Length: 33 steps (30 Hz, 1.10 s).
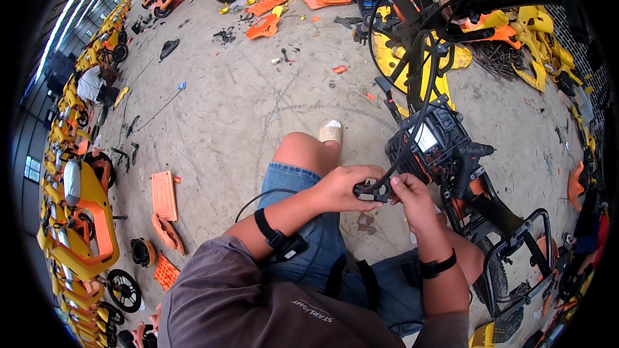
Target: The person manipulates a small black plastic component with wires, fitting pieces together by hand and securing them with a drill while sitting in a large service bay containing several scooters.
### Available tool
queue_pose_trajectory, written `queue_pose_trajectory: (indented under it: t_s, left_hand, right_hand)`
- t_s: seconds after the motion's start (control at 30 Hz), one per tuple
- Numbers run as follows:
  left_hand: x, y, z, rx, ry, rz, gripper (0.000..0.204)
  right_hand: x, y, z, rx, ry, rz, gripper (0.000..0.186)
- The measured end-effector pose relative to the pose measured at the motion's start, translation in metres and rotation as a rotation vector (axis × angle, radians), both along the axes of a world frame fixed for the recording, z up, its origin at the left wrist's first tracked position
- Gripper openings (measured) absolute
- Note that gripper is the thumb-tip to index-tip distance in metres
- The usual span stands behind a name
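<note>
In front of my knees, my left hand (347,188) is closed around a small black bracket-like part (380,194) with openings in it. A black cable (422,113) runs down to this part from the stripped scooter frame (538,216) on the right. With thumb and fingers bent, my right hand (414,198) pinches the part's right end. Fingers hide much of it, so its exact kind is unclear. Beside my right hand, a black cordless drill (465,164) rests on the frame, next to a black box-shaped unit (425,135) with a white label.
Yellow scooters (87,212) stand in a long row at the left, where another person (97,84) crouches. Orange panels (164,196) lie on the concrete floor. Yellow scrap panels (535,38) are heaped at the far right. A loose wheel (124,290) lies lower left.
</note>
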<state>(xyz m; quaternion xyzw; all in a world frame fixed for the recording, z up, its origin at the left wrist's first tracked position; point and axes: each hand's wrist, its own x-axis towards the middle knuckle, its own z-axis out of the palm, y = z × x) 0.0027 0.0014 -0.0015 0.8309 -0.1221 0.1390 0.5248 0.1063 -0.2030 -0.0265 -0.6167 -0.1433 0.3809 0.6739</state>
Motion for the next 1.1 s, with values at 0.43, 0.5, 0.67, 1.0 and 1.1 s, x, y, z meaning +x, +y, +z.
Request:
queue_pose_trajectory:
  t_s: [0.43,0.5,0.67,1.0,1.1]
  left_hand:
    - [0.001,0.001,0.000,-0.003,-0.030,0.002,0.054]
    - [0.002,0.000,0.001,-0.003,-0.014,-0.008,0.053]
    - [0.001,0.000,0.002,0.002,-0.006,-0.009,0.053]
    - [0.001,0.001,0.001,0.002,-0.044,-0.008,0.053]
    - [0.001,0.000,0.001,0.001,-0.035,-0.009,0.052]
  right_hand:
    - [0.000,0.001,0.009,0.014,0.009,-0.016,0.019]
    - [0.002,0.000,0.006,-0.017,-0.036,-0.004,0.020]
    - [0.000,0.000,-0.009,0.011,-0.100,-0.032,0.019]
    - [0.000,0.001,0.003,-0.004,0.010,-0.007,0.018]
    - [0.000,0.000,-0.008,0.015,-0.045,-0.003,0.019]
